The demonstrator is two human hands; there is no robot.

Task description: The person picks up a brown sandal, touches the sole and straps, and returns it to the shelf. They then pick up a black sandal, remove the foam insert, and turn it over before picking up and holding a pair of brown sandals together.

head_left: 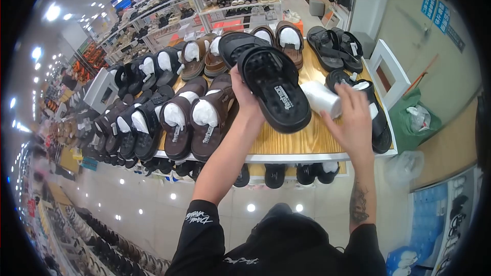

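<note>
My left hand (244,94) clamps a pair of black slides (276,92) by the edge, above the wooden display table (307,140). At their 3 o'clock my right hand (354,117) pinches a white stuffing wad (319,98). I judge this is the stuffing step: next, the wad must go under a strap. The slides look matte, with a dotted face and a white logo.

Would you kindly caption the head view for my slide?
Left hand holds black sandals over wooden table; right hand grips white wad.
</note>
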